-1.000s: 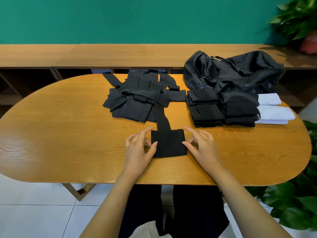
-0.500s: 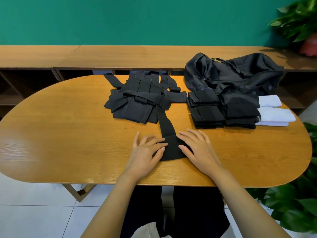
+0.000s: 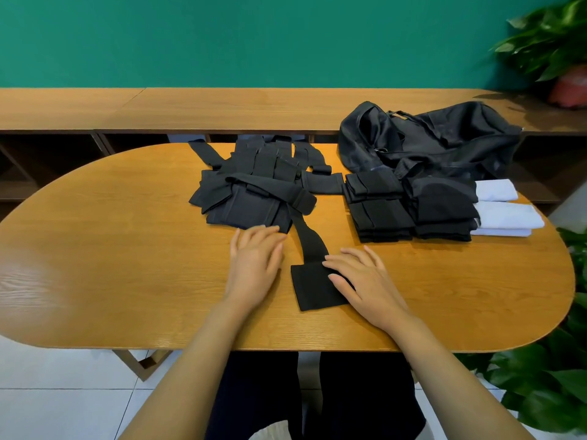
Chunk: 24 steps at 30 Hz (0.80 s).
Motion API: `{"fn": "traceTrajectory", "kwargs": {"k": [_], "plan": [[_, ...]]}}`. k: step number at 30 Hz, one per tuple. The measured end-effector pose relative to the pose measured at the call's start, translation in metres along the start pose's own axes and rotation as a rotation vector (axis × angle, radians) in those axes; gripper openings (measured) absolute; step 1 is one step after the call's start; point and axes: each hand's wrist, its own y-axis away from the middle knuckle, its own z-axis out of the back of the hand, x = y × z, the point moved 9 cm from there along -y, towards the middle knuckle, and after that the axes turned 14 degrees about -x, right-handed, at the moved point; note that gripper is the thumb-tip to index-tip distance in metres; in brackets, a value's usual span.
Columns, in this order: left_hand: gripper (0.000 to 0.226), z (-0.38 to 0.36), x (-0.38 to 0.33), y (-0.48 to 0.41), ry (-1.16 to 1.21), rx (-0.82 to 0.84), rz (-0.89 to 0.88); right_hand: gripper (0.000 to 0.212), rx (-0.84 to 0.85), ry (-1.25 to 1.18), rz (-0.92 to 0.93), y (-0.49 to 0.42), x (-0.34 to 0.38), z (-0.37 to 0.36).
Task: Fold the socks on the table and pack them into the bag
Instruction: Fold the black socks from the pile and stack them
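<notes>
A black sock point(image 3: 313, 287), folded into a flat square at the near end, lies at the table's front middle; its strip runs back to a heap of unfolded black socks point(image 3: 254, 192). My right hand point(image 3: 359, 281) lies flat on the square's right side, fingers spread. To the square's left, my left hand point(image 3: 254, 262) hovers flat with nothing in it, fingertips close to the heap's front edge. Stacks of folded black socks point(image 3: 409, 208) and folded white socks point(image 3: 505, 214) sit at the right. Behind them rests the black bag point(image 3: 428, 138), slumped.
The oval wooden table point(image 3: 127, 249) stands before a long wooden bench point(image 3: 190, 106) and a green wall. Potted plants stand at the far right point(image 3: 552, 42) and by the table's right end point(image 3: 546, 385). White floor tiles show below the front edge.
My left hand has lifted off the folded square and moved left and forward toward the heap. The right hand stays pressed on the square.
</notes>
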Motion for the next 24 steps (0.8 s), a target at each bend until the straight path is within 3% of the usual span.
{"fn": "traceTrajectory", "kwargs": {"k": [3,7,14,19,24], "plan": [[0.041,-0.016,0.003,-0.035,-0.164,0.114,-0.045,0.063,0.024,0.036,0.032,0.0,0.001,-0.003],[0.054,-0.047,0.006,-0.068,-0.454,0.285,-0.232,0.072,0.041,0.027,-0.001,-0.001,-0.002,-0.005],[0.058,-0.07,0.035,-0.088,-0.719,0.468,-0.252,0.05,-0.05,0.067,-0.001,-0.002,-0.003,0.005],[0.058,-0.068,0.042,-0.094,-0.703,0.436,-0.141,0.049,-0.105,0.098,0.008,-0.002,-0.003,0.009],[0.056,-0.057,0.006,-0.069,-0.456,0.322,-0.149,0.051,-0.142,0.115,0.0,-0.003,-0.003,0.012]]}}
